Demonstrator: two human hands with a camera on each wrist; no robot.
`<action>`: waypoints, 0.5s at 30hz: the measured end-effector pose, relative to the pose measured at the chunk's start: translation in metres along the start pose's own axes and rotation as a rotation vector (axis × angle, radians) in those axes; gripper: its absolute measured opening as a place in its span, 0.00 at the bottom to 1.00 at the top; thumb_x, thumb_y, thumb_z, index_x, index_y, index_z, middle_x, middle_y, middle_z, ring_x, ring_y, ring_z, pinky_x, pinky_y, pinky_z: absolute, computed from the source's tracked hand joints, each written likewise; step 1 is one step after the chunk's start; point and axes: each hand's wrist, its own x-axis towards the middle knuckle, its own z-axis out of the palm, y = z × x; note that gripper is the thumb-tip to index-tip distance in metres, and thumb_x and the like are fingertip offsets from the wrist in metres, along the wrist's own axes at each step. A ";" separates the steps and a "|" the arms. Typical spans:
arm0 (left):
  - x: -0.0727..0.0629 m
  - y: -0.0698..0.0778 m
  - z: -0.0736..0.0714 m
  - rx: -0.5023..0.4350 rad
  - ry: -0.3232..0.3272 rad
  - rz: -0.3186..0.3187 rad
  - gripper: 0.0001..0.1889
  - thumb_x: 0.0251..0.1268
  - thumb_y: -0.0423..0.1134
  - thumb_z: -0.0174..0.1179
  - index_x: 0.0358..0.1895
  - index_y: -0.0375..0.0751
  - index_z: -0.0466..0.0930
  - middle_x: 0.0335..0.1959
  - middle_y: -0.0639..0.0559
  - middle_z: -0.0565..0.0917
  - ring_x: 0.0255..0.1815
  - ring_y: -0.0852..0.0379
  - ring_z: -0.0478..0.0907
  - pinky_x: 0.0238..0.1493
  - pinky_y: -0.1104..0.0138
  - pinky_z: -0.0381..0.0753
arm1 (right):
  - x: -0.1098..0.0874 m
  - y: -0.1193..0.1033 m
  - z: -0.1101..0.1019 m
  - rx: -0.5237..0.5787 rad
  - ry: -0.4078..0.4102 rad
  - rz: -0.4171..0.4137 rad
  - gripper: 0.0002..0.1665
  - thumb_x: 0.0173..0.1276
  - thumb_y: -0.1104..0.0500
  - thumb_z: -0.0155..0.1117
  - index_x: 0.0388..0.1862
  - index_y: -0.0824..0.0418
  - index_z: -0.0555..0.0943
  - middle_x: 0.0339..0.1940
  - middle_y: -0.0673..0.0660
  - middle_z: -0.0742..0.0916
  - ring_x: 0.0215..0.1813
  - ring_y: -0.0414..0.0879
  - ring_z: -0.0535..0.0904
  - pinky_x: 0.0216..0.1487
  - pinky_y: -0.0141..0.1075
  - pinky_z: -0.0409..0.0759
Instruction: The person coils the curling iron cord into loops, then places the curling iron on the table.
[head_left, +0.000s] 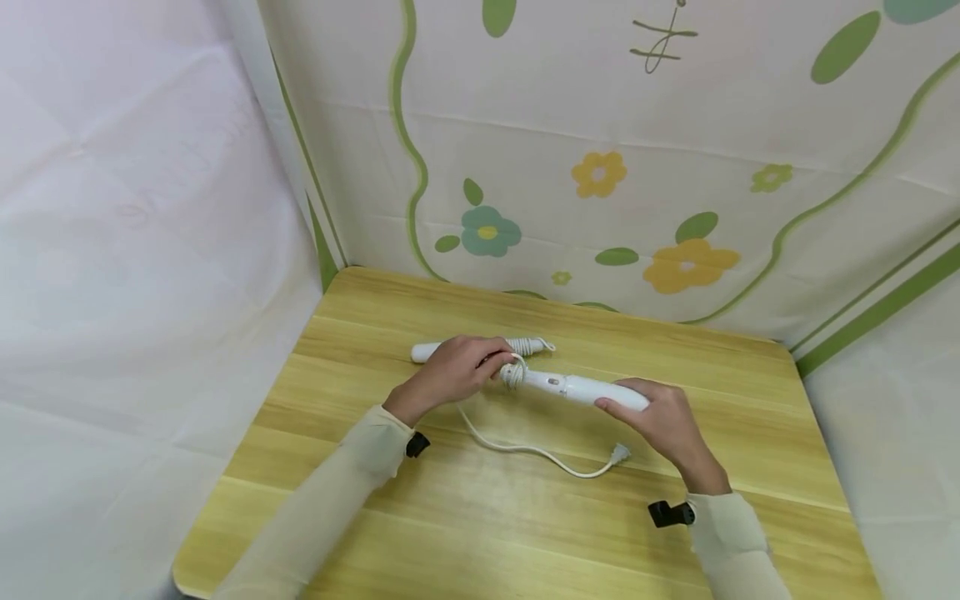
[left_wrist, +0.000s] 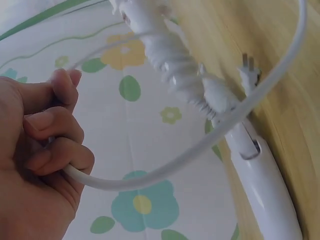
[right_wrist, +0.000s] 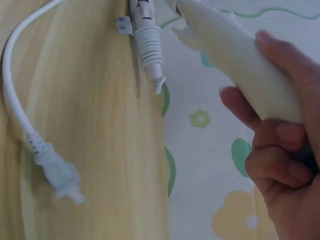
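Note:
My right hand [head_left: 663, 414] grips a white curling iron [head_left: 585, 390] by its smooth, thicker end, fingers and thumb wrapped round it. Turns of white cord circle the iron's other end, close to my left hand [head_left: 459, 372]. In the left wrist view, curled fingers of that hand hold the cord [left_wrist: 165, 172], which arcs loosely away to the right. Behind, a second white curling iron [head_left: 426, 352] lies on the table, its own cord wound round one end; my left hand partly covers it in the head view. The loose cord trails across the wood to a two-pin plug [right_wrist: 57, 172].
The wooden table [head_left: 480, 517] has rounded corners. A white cloth [head_left: 540, 108] with printed flowers and green lines hangs along its far edge, and plain white cloth [head_left: 135, 250] hangs at the left. Small black devices [head_left: 671, 513] sit at both wrists.

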 end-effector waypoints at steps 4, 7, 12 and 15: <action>0.004 -0.007 0.000 0.100 0.008 0.021 0.12 0.88 0.44 0.57 0.49 0.48 0.90 0.27 0.59 0.83 0.24 0.67 0.71 0.33 0.68 0.75 | -0.004 0.003 0.001 0.048 -0.087 0.016 0.15 0.62 0.54 0.86 0.45 0.58 0.95 0.42 0.59 0.95 0.32 0.36 0.82 0.31 0.32 0.80; 0.006 -0.012 0.000 0.132 0.009 0.018 0.11 0.87 0.44 0.58 0.47 0.50 0.90 0.27 0.60 0.83 0.24 0.68 0.72 0.34 0.68 0.76 | -0.006 0.002 -0.001 0.113 -0.138 0.012 0.15 0.63 0.56 0.86 0.46 0.59 0.95 0.44 0.60 0.95 0.33 0.36 0.83 0.31 0.33 0.81; 0.007 -0.020 0.003 0.093 -0.027 0.017 0.11 0.88 0.44 0.57 0.49 0.50 0.90 0.27 0.62 0.84 0.26 0.69 0.77 0.37 0.66 0.80 | -0.006 -0.003 -0.007 0.237 -0.203 -0.013 0.13 0.64 0.62 0.84 0.47 0.60 0.94 0.45 0.62 0.95 0.33 0.36 0.84 0.31 0.35 0.83; 0.008 -0.024 0.007 0.033 -0.064 0.015 0.12 0.89 0.45 0.56 0.50 0.50 0.90 0.29 0.61 0.86 0.28 0.69 0.78 0.39 0.66 0.80 | -0.005 -0.004 -0.011 0.306 -0.201 -0.020 0.12 0.64 0.66 0.83 0.47 0.62 0.94 0.44 0.56 0.95 0.33 0.37 0.84 0.30 0.35 0.84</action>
